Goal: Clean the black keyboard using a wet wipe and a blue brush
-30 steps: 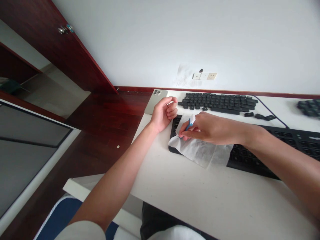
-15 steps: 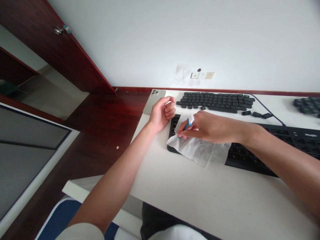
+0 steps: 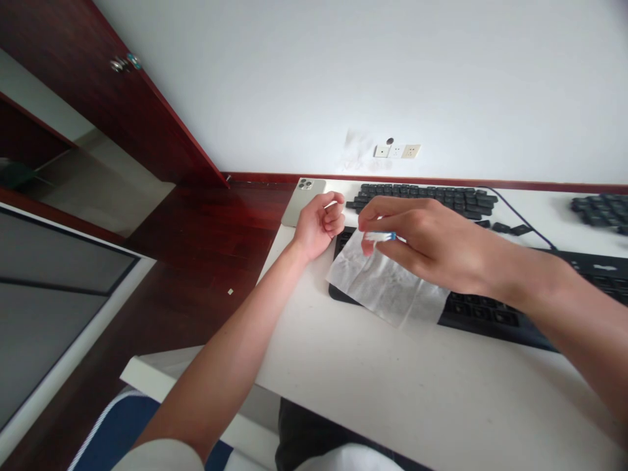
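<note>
My right hand is above a crumpled white tissue, its fingers pinching a small blue brush with white bristles. Most of the brush handle is hidden by the fingers. The tissue is spread over the left part of a black keyboard with its keycaps off. My left hand lies at the keyboard's left end, its fingers loosely curled with nothing visible in them. Just behind it is a phone, camera side up.
Black keycaps are laid out in rows along the wall, a few loose ones beside them. More keycaps sit at the far right. A cable runs back from the keyboard. The desk's left edge drops to a dark red floor.
My right hand has lifted off the tissue and turned, bringing the brush up with it. The tissue now lies flatter on the keyboard. My left hand has stayed in place.
</note>
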Tool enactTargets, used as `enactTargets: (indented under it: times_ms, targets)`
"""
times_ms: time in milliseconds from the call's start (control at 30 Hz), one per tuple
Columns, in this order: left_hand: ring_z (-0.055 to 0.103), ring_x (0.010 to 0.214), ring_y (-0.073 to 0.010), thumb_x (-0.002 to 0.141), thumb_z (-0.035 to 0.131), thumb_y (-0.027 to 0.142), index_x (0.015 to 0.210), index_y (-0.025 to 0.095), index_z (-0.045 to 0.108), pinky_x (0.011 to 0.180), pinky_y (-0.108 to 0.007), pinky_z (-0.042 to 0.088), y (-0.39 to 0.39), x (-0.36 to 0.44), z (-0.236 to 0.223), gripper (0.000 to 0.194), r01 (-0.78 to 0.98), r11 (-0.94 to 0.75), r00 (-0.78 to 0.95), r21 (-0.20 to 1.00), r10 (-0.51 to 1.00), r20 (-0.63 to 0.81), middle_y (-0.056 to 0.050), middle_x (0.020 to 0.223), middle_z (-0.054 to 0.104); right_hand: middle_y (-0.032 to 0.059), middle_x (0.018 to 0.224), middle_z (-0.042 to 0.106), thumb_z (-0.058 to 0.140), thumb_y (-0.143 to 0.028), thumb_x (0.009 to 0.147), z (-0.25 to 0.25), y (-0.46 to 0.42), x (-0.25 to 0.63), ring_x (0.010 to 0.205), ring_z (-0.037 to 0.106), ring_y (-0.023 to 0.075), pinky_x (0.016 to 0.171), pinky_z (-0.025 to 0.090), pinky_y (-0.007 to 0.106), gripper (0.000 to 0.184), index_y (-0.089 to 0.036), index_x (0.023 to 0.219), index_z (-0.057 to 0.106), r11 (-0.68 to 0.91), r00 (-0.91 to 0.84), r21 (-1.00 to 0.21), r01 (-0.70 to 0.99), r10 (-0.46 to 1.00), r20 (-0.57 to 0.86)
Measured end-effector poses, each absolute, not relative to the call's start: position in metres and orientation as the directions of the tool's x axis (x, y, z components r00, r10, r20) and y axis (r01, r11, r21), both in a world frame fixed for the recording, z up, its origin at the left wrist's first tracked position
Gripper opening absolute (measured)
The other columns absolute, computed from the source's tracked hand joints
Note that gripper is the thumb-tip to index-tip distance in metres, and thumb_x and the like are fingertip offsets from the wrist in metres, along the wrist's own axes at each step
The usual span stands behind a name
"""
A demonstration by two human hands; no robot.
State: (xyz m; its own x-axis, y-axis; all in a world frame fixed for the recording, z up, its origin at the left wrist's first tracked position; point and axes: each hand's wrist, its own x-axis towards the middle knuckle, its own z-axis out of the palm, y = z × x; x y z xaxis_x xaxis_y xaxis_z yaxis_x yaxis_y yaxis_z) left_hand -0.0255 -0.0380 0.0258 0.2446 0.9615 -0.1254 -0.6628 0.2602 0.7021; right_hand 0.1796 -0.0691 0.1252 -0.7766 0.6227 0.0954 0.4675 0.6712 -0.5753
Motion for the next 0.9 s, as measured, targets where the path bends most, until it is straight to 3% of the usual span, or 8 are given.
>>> enactTargets:
  times_ms: [167,233,333,467,600,700,800,900]
  targets:
    - [0.029,0.042,-0.0057,0.096,0.058,0.028,0.08,0.016,0.064,0.042,-0.019,0.023,-0.038,-0.026,0.026,0.02,-0.649,0.256,0.256,0.717,0.96,-0.111,0.008,0.057,0.026,0.0076,0.091,0.075,0.045,-0.041,0.102,0.108,-0.086,0.187,0.073,0.065,0.0251,0.066,0.04,0.037,0.035,-0.025,0.103,0.076,0.709,-0.825,-0.49,0.508,0.564,-0.04]
    - [0.029,0.042,-0.0055,0.095,0.06,0.029,0.082,0.016,0.064,0.042,-0.019,0.024,-0.039,-0.026,0.026,0.019,-0.653,0.255,0.247,0.714,0.962,-0.117,0.008,0.057,0.027,0.0065,0.096,0.078,0.052,-0.049,0.102,0.09,-0.093,0.203,0.072,0.068,0.0255,0.064,0.041,0.036,0.037,-0.027,0.118,0.075,0.693,-0.801,-0.43,0.579,0.583,-0.139]
    - [0.029,0.042,-0.0052,0.092,0.063,0.03,0.08,0.016,0.063,0.043,-0.019,0.023,-0.04,-0.026,0.026,0.018,-0.658,0.263,0.231,0.705,0.962,-0.144,0.008,0.058,0.027,0.008,0.121,0.079,0.056,-0.054,0.101,0.067,-0.104,0.24,0.081,0.075,0.0298,0.071,0.05,0.041,0.048,-0.03,0.141,0.069,0.654,-0.749,-0.396,0.645,0.642,-0.161]
    - [0.029,0.043,-0.0057,0.091,0.065,0.03,0.081,0.016,0.063,0.043,-0.019,0.023,-0.038,-0.026,0.025,0.017,-0.67,0.273,0.242,0.691,0.959,-0.144,0.009,0.058,0.027,0.0039,0.124,0.078,0.049,-0.041,0.101,0.058,-0.119,0.287,0.097,0.078,0.0361,0.077,0.058,0.05,0.041,-0.045,0.133,0.074,0.554,-0.684,-0.456,0.696,0.704,-0.19]
    - [0.029,0.043,-0.0055,0.089,0.067,0.031,0.081,0.017,0.063,0.043,-0.019,0.023,-0.037,-0.026,0.023,0.017,-0.654,0.263,0.242,0.709,0.961,-0.133,0.009,0.058,0.027,-0.0006,0.122,0.079,0.055,-0.046,0.097,0.059,-0.136,0.316,0.089,0.077,0.0407,0.072,0.057,0.057,0.04,-0.063,0.13,0.069,0.419,-0.548,-0.448,0.79,0.811,-0.207]
    - [0.028,0.044,-0.0056,0.089,0.067,0.031,0.081,0.017,0.063,0.043,-0.02,0.022,-0.037,-0.027,0.022,0.017,-0.643,0.252,0.253,0.723,0.961,-0.111,0.009,0.058,0.027,0.005,0.109,0.082,0.06,-0.055,0.093,0.063,-0.144,0.332,0.077,0.076,0.0387,0.068,0.053,0.055,0.036,-0.064,0.127,0.07,0.322,-0.418,-0.358,0.876,0.877,-0.235]
    - [0.028,0.044,-0.0057,0.089,0.066,0.03,0.081,0.016,0.064,0.044,-0.021,0.022,-0.037,-0.027,0.022,0.016,-0.649,0.244,0.261,0.721,0.961,-0.09,0.009,0.058,0.027,0.0116,0.083,0.078,0.06,-0.064,0.09,0.073,-0.145,0.345,0.059,0.068,0.0347,0.056,0.044,0.049,0.048,-0.057,0.137,0.067,0.235,-0.283,-0.21,0.949,0.93,-0.236]
    - [0.028,0.044,-0.006,0.089,0.066,0.031,0.081,0.016,0.064,0.044,-0.021,0.023,-0.037,-0.026,0.022,0.016,-0.648,0.246,0.249,0.721,0.963,-0.104,0.009,0.058,0.027,0.0096,0.071,0.073,0.054,-0.066,0.094,0.086,-0.142,0.347,0.052,0.062,0.0306,0.058,0.041,0.048,0.051,-0.051,0.141,0.066,0.217,-0.252,-0.228,0.949,0.958,-0.138]
